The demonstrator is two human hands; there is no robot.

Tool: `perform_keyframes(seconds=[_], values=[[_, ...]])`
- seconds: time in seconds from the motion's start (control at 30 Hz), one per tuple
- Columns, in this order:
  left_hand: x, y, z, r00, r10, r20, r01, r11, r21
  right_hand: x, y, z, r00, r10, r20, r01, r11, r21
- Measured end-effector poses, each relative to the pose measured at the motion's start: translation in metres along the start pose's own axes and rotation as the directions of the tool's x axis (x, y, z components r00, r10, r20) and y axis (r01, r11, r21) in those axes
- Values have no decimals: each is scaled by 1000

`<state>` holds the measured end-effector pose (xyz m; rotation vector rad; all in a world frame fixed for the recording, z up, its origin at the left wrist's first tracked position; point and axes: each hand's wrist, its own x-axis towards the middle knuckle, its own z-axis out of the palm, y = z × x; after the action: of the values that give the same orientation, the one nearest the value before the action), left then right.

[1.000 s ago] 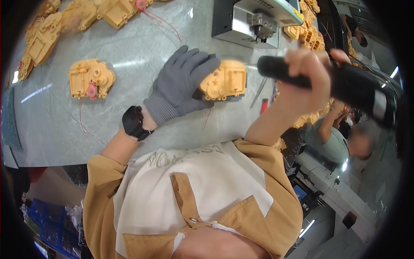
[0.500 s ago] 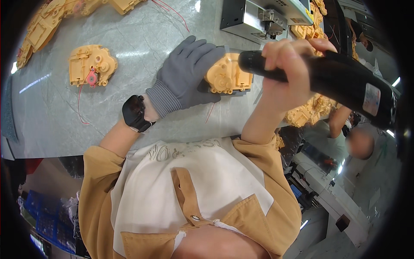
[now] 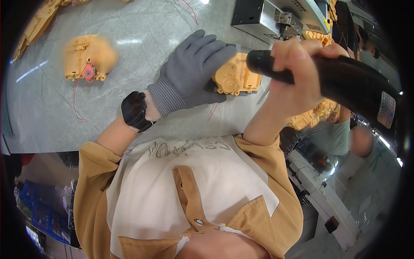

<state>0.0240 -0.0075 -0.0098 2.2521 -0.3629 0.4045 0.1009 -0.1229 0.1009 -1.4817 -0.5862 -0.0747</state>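
My left hand (image 3: 192, 64), in a grey glove, steadies a yellow plastic housing (image 3: 233, 77) from its left side. The fingertips reach its upper edge, and the thumb side lies low by its lower left corner. Under the housing shows the rim of a dark block (image 3: 249, 92). In my bare right hand (image 3: 297, 64) is a black electric screwdriver (image 3: 351, 77), its fingers wrapped round the front part. The tool's black nose overlaps the housing's right side from above; its tip is hidden, so contact cannot be told.
Another yellow housing (image 3: 76, 54) with a pink-red round part and red wire lies at the left. More housings pile up at the far left (image 3: 36, 26) and right (image 3: 310, 118). A metal-and-black device (image 3: 254, 17) stands behind. At the right is another person's arm (image 3: 344, 113).
The whole view has shifted slightly. Both hands keep nearly the same hold, with the screwdriver's nose still over the housing's right side.
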Motion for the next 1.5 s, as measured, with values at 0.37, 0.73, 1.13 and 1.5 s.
perform_keyframes(seconds=[0.37,0.73,1.13,1.5], values=[[8,25,-11,981,-44,-190,53,998,43,-23,-23,-59,963,-32,-266,175,827,534],[-51,77,-95,757,-648,-88,279,442,-852,-67,-54,-100,906,-120,-405,307,846,435],[-286,25,-114,156,-611,-777,804,535,-260,-64,-35,-89,959,31,-280,120,855,504],[-55,-29,-96,810,-295,-507,569,608,554,-77,-39,-105,893,11,-450,187,901,391]])
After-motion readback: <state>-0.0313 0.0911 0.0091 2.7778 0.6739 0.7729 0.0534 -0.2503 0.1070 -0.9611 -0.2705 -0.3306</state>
